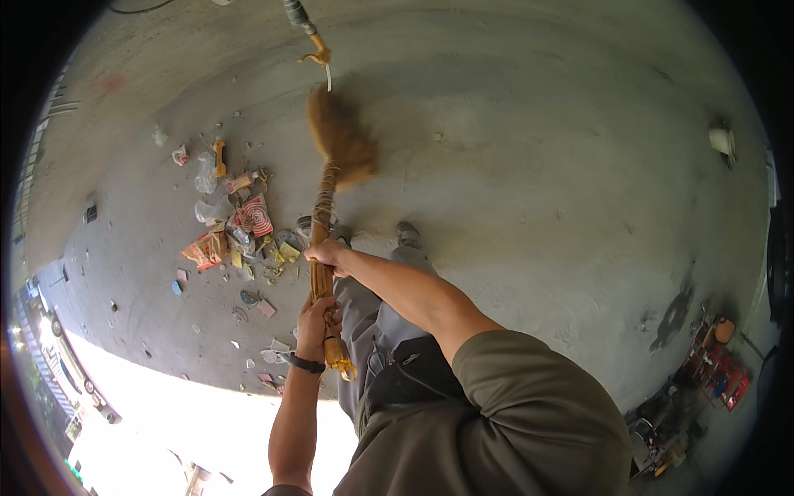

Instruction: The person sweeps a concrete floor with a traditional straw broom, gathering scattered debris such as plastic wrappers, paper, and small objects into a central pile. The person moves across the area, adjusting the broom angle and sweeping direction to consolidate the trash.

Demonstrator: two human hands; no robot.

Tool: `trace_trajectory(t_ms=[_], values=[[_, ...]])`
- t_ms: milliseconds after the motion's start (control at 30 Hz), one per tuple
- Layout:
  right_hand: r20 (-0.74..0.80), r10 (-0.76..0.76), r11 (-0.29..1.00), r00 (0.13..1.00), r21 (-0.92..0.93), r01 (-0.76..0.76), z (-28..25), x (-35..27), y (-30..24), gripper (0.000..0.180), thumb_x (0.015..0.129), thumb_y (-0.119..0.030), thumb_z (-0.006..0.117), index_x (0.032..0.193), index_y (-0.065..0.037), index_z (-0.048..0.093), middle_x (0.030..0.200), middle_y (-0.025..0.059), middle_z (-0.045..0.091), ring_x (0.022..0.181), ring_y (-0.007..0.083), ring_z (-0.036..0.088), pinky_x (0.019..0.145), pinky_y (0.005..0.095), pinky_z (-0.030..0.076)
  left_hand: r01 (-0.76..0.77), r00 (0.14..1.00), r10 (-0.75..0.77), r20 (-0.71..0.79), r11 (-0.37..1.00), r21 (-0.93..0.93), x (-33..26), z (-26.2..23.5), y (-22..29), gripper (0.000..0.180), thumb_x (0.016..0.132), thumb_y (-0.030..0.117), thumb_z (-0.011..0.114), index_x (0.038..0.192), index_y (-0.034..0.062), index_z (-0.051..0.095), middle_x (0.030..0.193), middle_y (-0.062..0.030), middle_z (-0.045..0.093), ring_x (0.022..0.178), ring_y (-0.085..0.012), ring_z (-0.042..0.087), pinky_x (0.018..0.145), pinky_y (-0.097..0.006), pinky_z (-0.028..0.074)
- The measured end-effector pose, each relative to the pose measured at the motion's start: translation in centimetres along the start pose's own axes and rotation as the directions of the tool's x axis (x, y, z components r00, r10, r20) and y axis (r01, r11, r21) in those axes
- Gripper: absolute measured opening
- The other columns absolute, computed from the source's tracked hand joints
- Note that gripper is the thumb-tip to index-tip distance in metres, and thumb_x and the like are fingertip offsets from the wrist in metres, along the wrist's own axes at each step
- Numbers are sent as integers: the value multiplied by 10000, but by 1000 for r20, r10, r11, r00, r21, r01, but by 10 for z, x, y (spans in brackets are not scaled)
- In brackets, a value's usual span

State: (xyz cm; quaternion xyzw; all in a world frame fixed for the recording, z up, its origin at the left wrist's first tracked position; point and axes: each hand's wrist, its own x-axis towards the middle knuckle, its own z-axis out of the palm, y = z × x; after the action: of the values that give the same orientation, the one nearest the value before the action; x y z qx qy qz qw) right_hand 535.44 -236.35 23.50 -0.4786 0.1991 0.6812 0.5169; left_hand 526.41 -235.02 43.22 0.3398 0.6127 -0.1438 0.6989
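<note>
Both my hands grip a straw broom [324,194] with a bound, light-brown handle. My right hand [331,255] is wrapped round the handle higher up, nearer the bristles. Below it my left hand [313,329], with a dark band on the wrist, is closed near the handle's frayed yellow end. The broom's bristle head [339,136] is blurred by motion over the grey floor beyond my feet. To its left lies a pile of litter [240,223]: crumpled paper, clear plastic, red-and-white wrappers and yellow scraps.
Small bits and flat round pieces lie scattered nearer me on the left. A yellow bone-shaped piece [219,159] lies above the pile. A white container [722,142] stands far right. A red rack with tools [721,368] is at lower right. Bright sunlight falls at lower left.
</note>
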Motion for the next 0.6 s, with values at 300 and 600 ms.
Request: trace_trajectory(t_ms=[300,600], values=[[-54,-282,960,958,-16,281,39,-104,-50,745,775,-54,741,1333,-37,247,996,161,548,742,244,651,597,399,569,-49,978,72,196,991,-121,-68,-8,24,400,938,89,546,1318,185,461,890,-38,559,635,-105,550,482,-235,458],[-225,52,999,973,8,-51,-38,-36,-65,162,809,-66,607,865,-36,458,789,101,526,680,241,575,638,404,519,155,887,-80,455,979,-129,70,1,48,312,914,121,611,1186,100,459,771,-34,574,528,-114,526,455,-245,444]])
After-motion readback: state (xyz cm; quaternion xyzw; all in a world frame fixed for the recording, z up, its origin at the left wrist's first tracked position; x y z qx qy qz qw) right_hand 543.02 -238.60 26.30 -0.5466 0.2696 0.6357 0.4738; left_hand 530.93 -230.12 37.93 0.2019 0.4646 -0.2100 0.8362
